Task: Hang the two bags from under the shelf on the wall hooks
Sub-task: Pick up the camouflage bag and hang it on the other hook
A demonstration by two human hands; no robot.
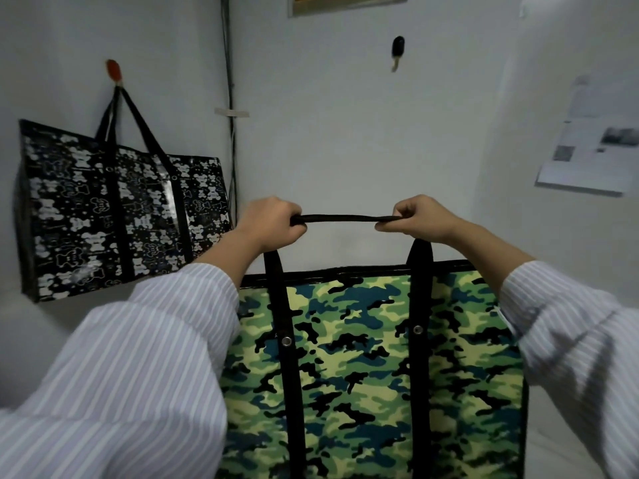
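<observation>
Far left on the wall: red hook [113,69] w/ the black bear-print bag [117,209] already hanging from it by its straps, body a bit tilted, resting against the wall. Just right of it a cable [231,108] runs down the corner.

Then the person's left hand [273,224], fist closed round the left end of the black handle [342,218]. Handle is pulled taut and level btwn both hands. Right hand [420,217] pinches the other end, fingers curled tight on the strap. Striped sleeves on both arms.

Below the hands hangs the camo bag [373,357], flat side toward the person, straps running down its front, held up in the air in front of the wall.

Above and btwn the hands, well up the wall: the black hook [397,50], empty. Far right, papers [587,146] stuck on the wall.

Looks like bag one is done, bag two is mid-lift. To do it well, I'd say: keep the handle stretched straight, raise it past the hook tip, center it btwn the hands, then lower so both strap loops seat behind the tip. Ease off slowly, check the hook bears the load before opening either hand.
</observation>
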